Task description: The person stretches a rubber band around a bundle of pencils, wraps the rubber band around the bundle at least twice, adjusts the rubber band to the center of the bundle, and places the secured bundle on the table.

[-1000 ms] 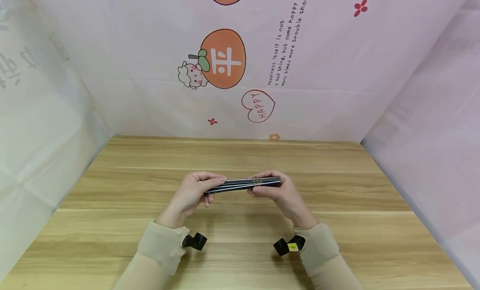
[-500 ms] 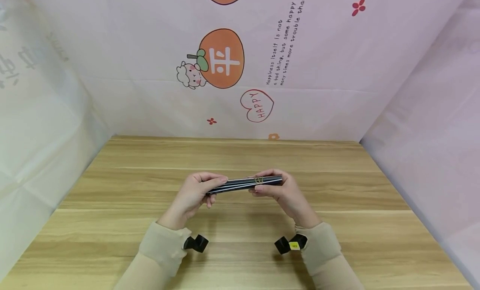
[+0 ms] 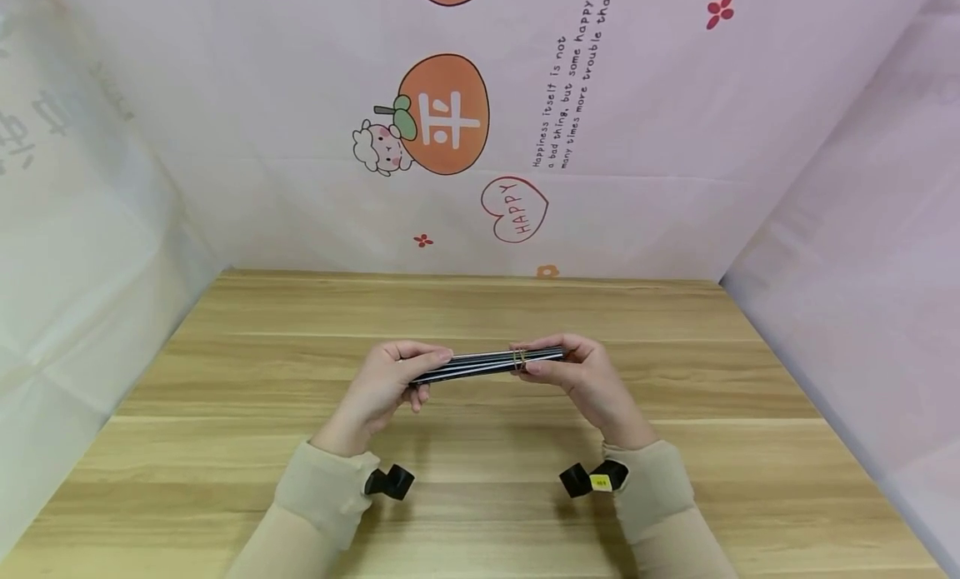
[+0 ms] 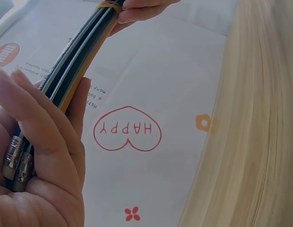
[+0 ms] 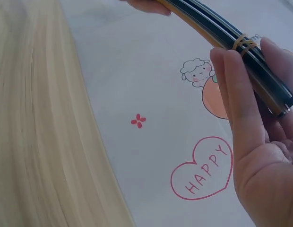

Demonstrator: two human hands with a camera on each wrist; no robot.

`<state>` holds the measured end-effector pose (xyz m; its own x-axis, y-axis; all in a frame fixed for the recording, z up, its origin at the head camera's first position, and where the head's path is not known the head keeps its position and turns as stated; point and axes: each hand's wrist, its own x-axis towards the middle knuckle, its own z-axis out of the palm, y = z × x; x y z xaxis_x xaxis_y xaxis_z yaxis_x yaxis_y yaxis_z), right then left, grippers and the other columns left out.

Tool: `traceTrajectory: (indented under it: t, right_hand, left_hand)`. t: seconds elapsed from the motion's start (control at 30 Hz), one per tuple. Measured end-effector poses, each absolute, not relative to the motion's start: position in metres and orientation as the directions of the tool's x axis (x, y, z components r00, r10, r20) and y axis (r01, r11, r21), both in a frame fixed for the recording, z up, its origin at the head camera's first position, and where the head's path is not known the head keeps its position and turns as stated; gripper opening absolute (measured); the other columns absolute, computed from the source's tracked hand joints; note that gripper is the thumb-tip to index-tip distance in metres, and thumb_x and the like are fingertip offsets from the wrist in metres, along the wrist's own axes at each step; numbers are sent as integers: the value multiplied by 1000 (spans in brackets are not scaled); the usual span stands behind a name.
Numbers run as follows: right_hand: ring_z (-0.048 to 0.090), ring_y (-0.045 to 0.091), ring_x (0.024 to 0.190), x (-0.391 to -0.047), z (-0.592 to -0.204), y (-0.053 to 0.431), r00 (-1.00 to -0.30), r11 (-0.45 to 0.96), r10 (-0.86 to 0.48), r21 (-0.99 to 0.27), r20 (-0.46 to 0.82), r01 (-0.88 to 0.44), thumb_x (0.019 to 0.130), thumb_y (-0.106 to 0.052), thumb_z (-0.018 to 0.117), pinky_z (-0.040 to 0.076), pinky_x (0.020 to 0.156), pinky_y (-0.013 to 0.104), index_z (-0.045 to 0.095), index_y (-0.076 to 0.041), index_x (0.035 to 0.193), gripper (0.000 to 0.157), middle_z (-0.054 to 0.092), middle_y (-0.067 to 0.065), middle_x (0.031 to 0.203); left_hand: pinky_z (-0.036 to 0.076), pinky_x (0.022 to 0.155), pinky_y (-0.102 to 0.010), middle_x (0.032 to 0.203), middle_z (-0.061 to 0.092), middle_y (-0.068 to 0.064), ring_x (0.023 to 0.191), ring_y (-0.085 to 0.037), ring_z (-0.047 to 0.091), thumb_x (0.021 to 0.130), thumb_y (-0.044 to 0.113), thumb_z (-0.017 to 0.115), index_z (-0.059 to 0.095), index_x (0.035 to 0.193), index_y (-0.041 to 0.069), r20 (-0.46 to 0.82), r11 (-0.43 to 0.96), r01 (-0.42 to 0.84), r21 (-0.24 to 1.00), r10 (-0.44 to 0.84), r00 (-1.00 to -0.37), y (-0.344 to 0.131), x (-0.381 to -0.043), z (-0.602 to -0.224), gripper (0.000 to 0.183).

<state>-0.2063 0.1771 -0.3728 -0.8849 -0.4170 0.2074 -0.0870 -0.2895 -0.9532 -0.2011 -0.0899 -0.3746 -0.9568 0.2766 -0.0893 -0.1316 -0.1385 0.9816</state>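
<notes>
The right hand [image 5: 262, 158] held the pencils [image 5: 210, 22], dark with an orange edge, between thumb [image 5: 281, 59] and fingers [image 5: 241, 94], and a yellowish band [image 5: 244, 43] circled them close to that grip. They slanted up to the left, where part of the left hand [image 5: 150, 5] touched them at the top. Wood-grained counter [image 5: 38, 118] ran down the left, beside a white sheet [image 5: 113, 66] printed with a sheep [image 5: 197, 74], an orange [image 5: 215, 100], a red flower [image 5: 138, 121] and a HAPPY heart [image 5: 202, 169].
</notes>
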Motion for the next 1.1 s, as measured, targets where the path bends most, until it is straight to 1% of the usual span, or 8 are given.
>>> traceTrajectory:
  t: [0.17,0.33,0.47,0.67,0.77,0.87,0.97,1.1]
  right_hand:
    - [67,24,92,-207,-373,176,-895,-208,-397,-970,205,-130,80,3,68,54,82,40,67,3,103,23,67,13,109]
    - [66,23,95,-206,-375,172,-903,-129,-376,-977,208,-171,77,2,71,54,82,38,67,4,103,26,68,10,107]
    - [66,24,95,-206,-378,170,-912,-59,-366,-983,186,-176,76,-2,74,54,81,36,67,5,104,29,68,15,106]
    - [67,24,90,-205,-380,167,-929,64,-356,-988,106,-138,74,-12,77,54,80,35,69,1,106,35,69,13,104]
    - [66,25,93,-205,-378,169,-923,91,-367,-984,112,-156,74,-14,78,54,80,35,69,-2,107,36,67,14,109]
    - [65,23,96,-205,-375,174,-919,110,-375,-978,124,-177,76,-13,77,55,79,33,68,-3,109,36,66,12,112]
    - [65,20,90,-205,-373,179,-927,119,-353,-977,127,-179,76,-12,77,55,77,32,68,-1,108,35,68,9,108]
    - [65,17,82,-205,-373,181,-935,146,-333,-974,118,-175,75,-14,78,56,74,32,69,-1,104,33,68,10,103]
  left_hand:
    - [43,37,-18,71,66,-5,41,-7,49,82,19,72,68,103,-4,-99,-128,-137,982,264,-959,-91,-202,-376,31]
    - [43,38,-18,74,67,-7,42,-7,49,80,20,74,67,103,-5,-99,-113,-132,985,261,-960,-92,-202,-376,35]
    - [44,38,-19,77,68,-8,42,-8,49,79,20,75,68,101,-5,-94,-92,-122,988,264,-960,-89,-202,-376,35]
    - [44,38,-20,81,69,-12,42,-9,49,78,22,75,71,98,-1,-98,-54,-116,992,265,-959,-86,-201,-376,31]
    - [44,38,-20,79,69,-11,42,-9,49,78,23,76,71,98,-1,-100,-53,-118,992,263,-960,-86,-202,-376,32]
    - [45,38,-20,78,69,-9,42,-9,50,78,22,75,69,101,-4,-96,-52,-113,992,260,-961,-87,-202,-375,35]
    - [45,38,-20,77,69,-8,42,-8,50,79,20,74,67,103,-7,-87,-54,-103,993,248,-965,-88,-202,-374,36]
    - [45,38,-19,78,69,-9,42,-8,50,79,20,75,68,101,-7,-75,-52,-90,995,237,-969,-88,-202,-376,36]
